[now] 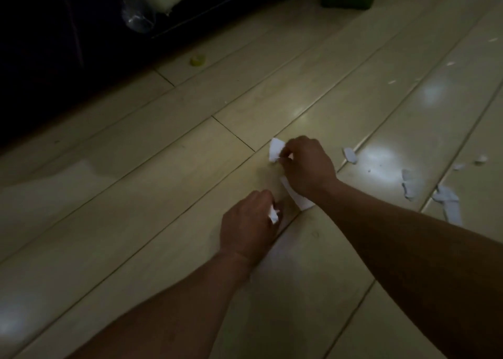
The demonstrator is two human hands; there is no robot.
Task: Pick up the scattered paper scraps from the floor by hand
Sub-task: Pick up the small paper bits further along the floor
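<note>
Now my right hand pinches a white paper scrap by its edge so it peels off the plank floor; my left hand clenches a crumpled scrap, storing it; more scraps lie rightward.

My feed is dim and soft — the pale plank floor carries several bluish-white glare patches on its right side, while the upper left falls nearly black. Floorboard lines bow toward the edges — wide-angle distortion.
</note>
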